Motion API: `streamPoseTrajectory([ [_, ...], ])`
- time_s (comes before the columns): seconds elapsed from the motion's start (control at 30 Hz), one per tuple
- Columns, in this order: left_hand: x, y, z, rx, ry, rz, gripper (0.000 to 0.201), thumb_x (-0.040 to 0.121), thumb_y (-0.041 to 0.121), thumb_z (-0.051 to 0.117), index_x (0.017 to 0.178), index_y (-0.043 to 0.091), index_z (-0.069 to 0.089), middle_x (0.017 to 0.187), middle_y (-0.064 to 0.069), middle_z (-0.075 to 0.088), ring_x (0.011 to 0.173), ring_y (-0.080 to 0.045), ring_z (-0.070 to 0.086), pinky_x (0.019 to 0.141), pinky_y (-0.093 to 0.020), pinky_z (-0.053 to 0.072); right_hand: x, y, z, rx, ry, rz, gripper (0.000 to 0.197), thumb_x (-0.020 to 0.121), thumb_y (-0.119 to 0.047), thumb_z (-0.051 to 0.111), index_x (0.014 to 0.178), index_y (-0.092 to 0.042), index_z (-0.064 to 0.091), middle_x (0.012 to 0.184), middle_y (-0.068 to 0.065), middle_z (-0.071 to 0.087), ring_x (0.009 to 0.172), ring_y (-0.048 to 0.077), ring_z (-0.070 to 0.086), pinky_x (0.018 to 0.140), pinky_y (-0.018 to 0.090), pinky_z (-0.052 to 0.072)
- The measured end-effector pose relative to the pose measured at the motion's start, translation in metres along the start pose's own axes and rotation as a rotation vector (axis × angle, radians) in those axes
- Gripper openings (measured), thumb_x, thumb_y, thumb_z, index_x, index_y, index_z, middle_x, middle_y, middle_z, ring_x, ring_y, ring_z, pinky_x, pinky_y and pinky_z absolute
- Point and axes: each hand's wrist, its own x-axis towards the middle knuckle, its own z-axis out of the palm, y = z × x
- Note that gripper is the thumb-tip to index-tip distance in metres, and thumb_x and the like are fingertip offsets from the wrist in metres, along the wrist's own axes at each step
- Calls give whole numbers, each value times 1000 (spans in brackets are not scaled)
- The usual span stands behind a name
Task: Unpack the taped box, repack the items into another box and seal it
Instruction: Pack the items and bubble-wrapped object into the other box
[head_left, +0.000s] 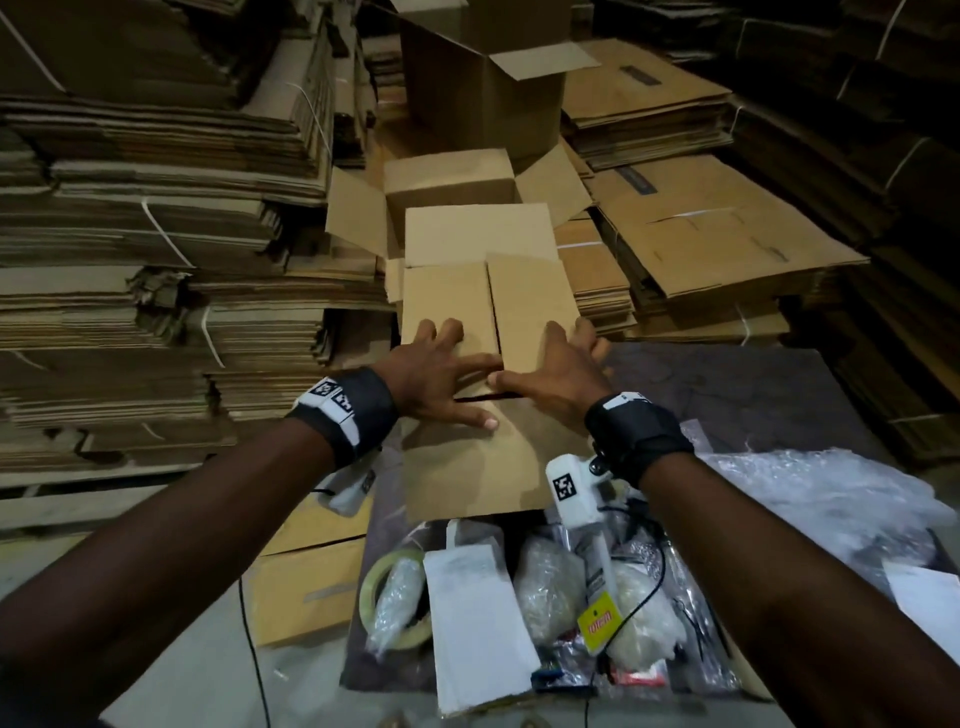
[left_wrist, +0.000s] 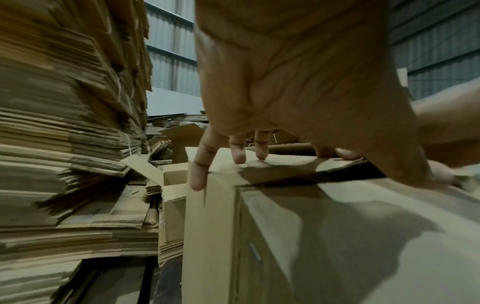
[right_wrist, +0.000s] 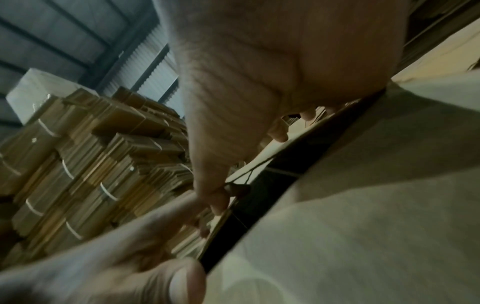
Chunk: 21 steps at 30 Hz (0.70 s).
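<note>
A plain cardboard box (head_left: 452, 301) stands in front of me with its top flaps folded shut along a centre seam. My left hand (head_left: 441, 374) lies spread on the left flap, its thumb on the near flap. My right hand (head_left: 556, 374) presses the right flap (head_left: 530, 301), fingers reaching its right edge, thumb near the seam. In the left wrist view the left hand (left_wrist: 285, 82) has its fingertips down on the box (left_wrist: 337, 226). The right wrist view shows the right hand (right_wrist: 259, 72) over a dark gap between flaps (right_wrist: 363, 205). Close to me sits an open box (head_left: 748, 675) with bagged items.
In the near box lie a tape roll (head_left: 384, 577), a white envelope (head_left: 478, 618) and plastic bags (head_left: 545, 587). Bubble wrap (head_left: 810, 499) lies at right. Tall stacks of flat cardboard (head_left: 156, 234) rise at left and right. An open tall box (head_left: 478, 93) stands behind.
</note>
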Motion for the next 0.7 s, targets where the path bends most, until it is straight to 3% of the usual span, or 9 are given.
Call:
streamPoseTrajectory([
  [0.17,-15,-13,-14,-253,153,-24,74,80,81,46,146,56,23,146,-9,29,126,-34,41,98,-44,44,-4,6,-32,373,33,-72,82,84,-60,68,151,-24,39,154,8,39,138,29,41,106,42,43],
  [0.3,-40,-22,-26,-411,430,-72,59,90,56,59,143,39,41,150,-1,32,127,-24,47,93,-39,53,-7,22,-63,568,214,-151,51,100,-30,61,147,-23,46,138,2,54,119,17,56,85,28,53],
  [0.4,-62,-32,-27,-281,657,-147,50,92,37,58,138,19,51,148,-6,43,129,-24,48,97,-39,51,-7,43,-82,325,532,-194,46,99,-10,56,144,-16,50,142,9,51,117,16,52,90,18,47],
  [0.43,-69,-37,-24,-206,712,-183,44,92,31,57,133,13,56,144,-8,48,127,-26,49,96,-42,51,-6,52,-86,149,597,-176,48,96,-6,56,143,-13,51,145,12,48,123,22,50,94,24,45],
  [0.47,-76,-42,-20,-122,735,-232,37,93,26,56,125,9,62,141,-11,52,126,-28,49,95,-45,51,-4,61,-87,-47,622,-152,47,92,-4,58,138,-10,54,148,14,43,131,29,44,100,37,43],
  [0.53,-88,-51,-6,54,674,-399,28,93,26,55,108,7,70,136,-13,57,128,-33,45,96,-52,47,2,79,-83,-406,551,-112,33,87,-9,63,120,-7,62,153,15,35,144,38,26,109,62,31],
  [0.6,-89,-57,16,75,499,-569,43,95,47,47,97,12,72,128,-11,62,125,-35,47,98,-56,42,12,94,-70,-488,337,-43,37,94,-32,58,122,-9,59,160,14,27,152,38,11,114,73,14],
  [0.63,-87,-56,27,-11,381,-611,60,92,66,39,100,14,69,124,-12,62,120,-35,50,98,-56,41,17,101,-59,-415,192,17,56,97,-51,50,135,-10,50,163,13,21,154,37,4,116,73,6],
  [0.7,-78,-52,46,-366,169,-615,99,72,93,33,132,16,52,137,-16,53,124,-36,50,103,-54,41,26,108,-35,-174,-77,114,103,83,-86,42,156,-15,23,169,11,8,156,37,1,119,67,2],
])
